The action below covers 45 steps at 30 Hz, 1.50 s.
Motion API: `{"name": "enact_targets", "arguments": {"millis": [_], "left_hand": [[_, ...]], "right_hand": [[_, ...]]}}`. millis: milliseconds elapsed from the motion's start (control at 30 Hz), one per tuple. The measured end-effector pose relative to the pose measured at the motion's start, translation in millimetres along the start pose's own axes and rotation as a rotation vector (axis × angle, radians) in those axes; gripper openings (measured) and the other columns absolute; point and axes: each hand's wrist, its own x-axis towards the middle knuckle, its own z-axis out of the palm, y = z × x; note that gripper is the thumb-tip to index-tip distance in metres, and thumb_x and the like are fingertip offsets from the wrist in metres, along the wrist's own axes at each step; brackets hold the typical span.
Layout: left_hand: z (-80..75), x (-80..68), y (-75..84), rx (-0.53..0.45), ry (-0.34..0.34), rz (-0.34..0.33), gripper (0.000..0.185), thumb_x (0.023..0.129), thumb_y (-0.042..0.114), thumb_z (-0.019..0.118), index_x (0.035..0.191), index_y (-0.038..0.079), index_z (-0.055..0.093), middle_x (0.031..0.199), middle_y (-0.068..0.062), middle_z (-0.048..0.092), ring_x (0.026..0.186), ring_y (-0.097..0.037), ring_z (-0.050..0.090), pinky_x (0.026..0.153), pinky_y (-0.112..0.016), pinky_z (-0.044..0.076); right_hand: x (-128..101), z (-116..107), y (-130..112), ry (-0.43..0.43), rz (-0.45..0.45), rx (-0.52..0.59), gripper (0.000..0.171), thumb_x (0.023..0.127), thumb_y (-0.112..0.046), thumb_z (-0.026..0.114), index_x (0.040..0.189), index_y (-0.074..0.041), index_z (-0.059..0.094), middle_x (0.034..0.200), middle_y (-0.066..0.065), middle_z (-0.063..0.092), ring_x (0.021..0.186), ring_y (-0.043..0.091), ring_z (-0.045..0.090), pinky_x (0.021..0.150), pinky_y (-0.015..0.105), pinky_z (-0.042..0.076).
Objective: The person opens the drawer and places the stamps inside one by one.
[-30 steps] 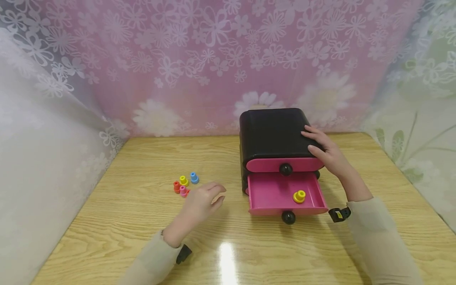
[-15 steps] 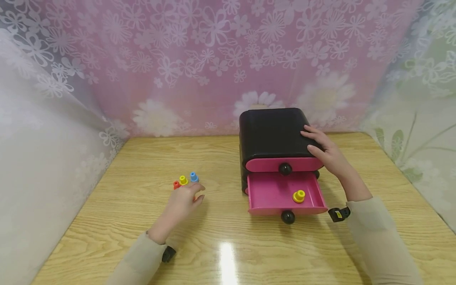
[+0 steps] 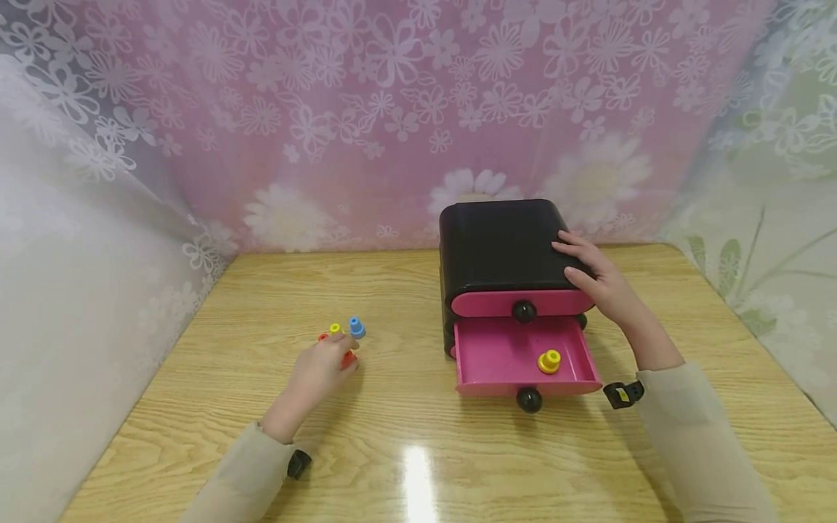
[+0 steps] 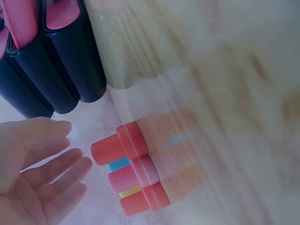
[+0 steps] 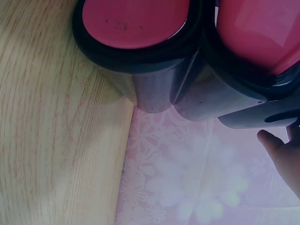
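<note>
My left hand [image 3: 317,367] is at a small group of plastic pegs on the table's left. Its thumb and fingers part on either side of a red peg [image 3: 348,359]; in the left wrist view a gap shows between the fingertips [image 4: 82,164] and that upright red peg [image 4: 124,143]. A pink peg [image 4: 133,173] and another red one [image 4: 145,199] stand alongside, with a yellow peg [image 3: 336,329] and a blue peg [image 3: 356,327] behind. My right hand [image 3: 601,283] rests on the top right edge of a black drawer cabinet [image 3: 510,247], fingers spread.
A lower pink drawer [image 3: 497,349] is pulled out toward me, with a yellow peg [image 3: 550,361] inside. Above it, the top drawer [image 3: 484,303] is closed. Floral cloth [image 3: 366,145] hangs behind the wooden table [image 3: 405,414].
My left hand has moved left, away from the drawer, and down to the red peg at the front of the group. My right hand has stayed on the cabinet.
</note>
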Motion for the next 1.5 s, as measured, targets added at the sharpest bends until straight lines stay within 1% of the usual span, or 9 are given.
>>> {"name": "enact_targets", "arguments": {"millis": [200, 400, 500, 600, 833, 1000, 1233, 1367, 1500], "left_hand": [[-0.7, -0.1, -0.1, 0.051, -0.060, 0.006, 0.020, 0.072, 0.011, 0.071, 0.088, 0.004, 0.064, 0.082, -0.005, 0.060, 0.064, -0.015, 0.055, 0.046, -0.026, 0.043], [-0.9, 0.7, -0.8, 0.053, -0.055, 0.013, 0.021, 0.070, 0.011, 0.073, 0.088, 0.003, 0.064, 0.081, -0.005, 0.059, 0.064, -0.016, 0.055, 0.049, -0.028, 0.045], [-0.9, 1.7, -2.8, 0.050, -0.052, 0.008, 0.021, 0.069, 0.009, 0.073, 0.087, 0.004, 0.064, 0.078, -0.004, 0.058, 0.060, -0.013, 0.050, 0.047, -0.026, 0.043], [-0.9, 3.5, -4.9, 0.050, -0.072, -0.006, 0.020, 0.070, 0.007, 0.073, 0.087, 0.004, 0.064, 0.075, -0.003, 0.055, 0.057, -0.012, 0.046, 0.046, -0.025, 0.041], [-1.4, 8.2, -6.8, 0.086, -0.121, -0.025, 0.009, 0.073, 0.004, 0.067, 0.076, 0.009, 0.059, 0.068, 0.000, 0.049, 0.057, -0.012, 0.043, 0.044, -0.027, 0.038], [0.4, 8.5, -7.8, 0.098, -0.131, -0.017, 0.013, 0.073, 0.002, 0.065, 0.070, 0.010, 0.055, 0.064, 0.001, 0.044, 0.054, -0.013, 0.039, 0.042, -0.027, 0.033], [0.4, 9.6, -7.7, 0.098, -0.155, -0.035, 0.013, 0.075, 0.005, 0.066, 0.070, 0.011, 0.055, 0.061, 0.002, 0.043, 0.053, -0.013, 0.038, 0.041, -0.026, 0.031], [-1.6, 9.0, -5.6, 0.088, -0.163, -0.038, 0.015, 0.074, 0.005, 0.068, 0.070, 0.011, 0.055, 0.061, 0.003, 0.043, 0.052, -0.013, 0.037, 0.042, -0.026, 0.031], [-2.9, 8.5, -1.4, 0.072, -0.148, -0.025, 0.014, 0.072, 0.005, 0.070, 0.075, 0.011, 0.058, 0.066, 0.002, 0.048, 0.053, -0.012, 0.039, 0.044, -0.025, 0.034]], "right_hand": [[-1.1, -0.2, -0.3, -0.004, 0.015, 0.001, 0.039, 0.087, 0.002, 0.044, 0.125, 0.012, 0.038, 0.138, 0.027, 0.021, 0.131, 0.032, 0.005, 0.096, 0.062, 0.007], [-1.5, -0.3, 0.1, -0.006, 0.015, -0.004, 0.040, 0.087, 0.001, 0.044, 0.125, 0.012, 0.038, 0.138, 0.026, 0.021, 0.131, 0.031, 0.005, 0.096, 0.062, 0.008], [-0.8, -0.3, 0.0, -0.004, 0.008, -0.004, 0.039, 0.087, 0.002, 0.044, 0.125, 0.012, 0.038, 0.138, 0.027, 0.021, 0.131, 0.032, 0.005, 0.096, 0.062, 0.007], [0.2, -0.3, -0.5, 0.001, 0.004, -0.003, 0.039, 0.088, 0.002, 0.044, 0.124, 0.013, 0.038, 0.138, 0.027, 0.021, 0.131, 0.031, 0.005, 0.097, 0.061, 0.007], [0.2, -0.7, 0.0, 0.003, 0.009, 0.003, 0.039, 0.088, 0.002, 0.044, 0.124, 0.013, 0.038, 0.138, 0.027, 0.020, 0.132, 0.028, 0.005, 0.097, 0.061, 0.006], [-0.6, -1.9, 12.4, -0.001, 0.021, -0.008, 0.040, 0.087, 0.002, 0.045, 0.126, 0.010, 0.039, 0.139, 0.023, 0.021, 0.132, 0.026, 0.006, 0.097, 0.060, 0.007], [0.8, -3.5, 31.8, 0.002, 0.019, -0.019, 0.041, 0.087, 0.001, 0.045, 0.127, 0.008, 0.039, 0.140, 0.021, 0.022, 0.132, 0.025, 0.006, 0.097, 0.060, 0.008], [0.5, -3.1, 26.9, 0.002, 0.014, -0.013, 0.041, 0.087, 0.001, 0.045, 0.127, 0.008, 0.039, 0.140, 0.021, 0.022, 0.132, 0.026, 0.007, 0.097, 0.060, 0.008], [-0.7, -2.3, 16.7, 0.000, 0.017, -0.001, 0.040, 0.088, 0.001, 0.045, 0.127, 0.009, 0.038, 0.140, 0.022, 0.021, 0.132, 0.026, 0.006, 0.097, 0.060, 0.008]]}}
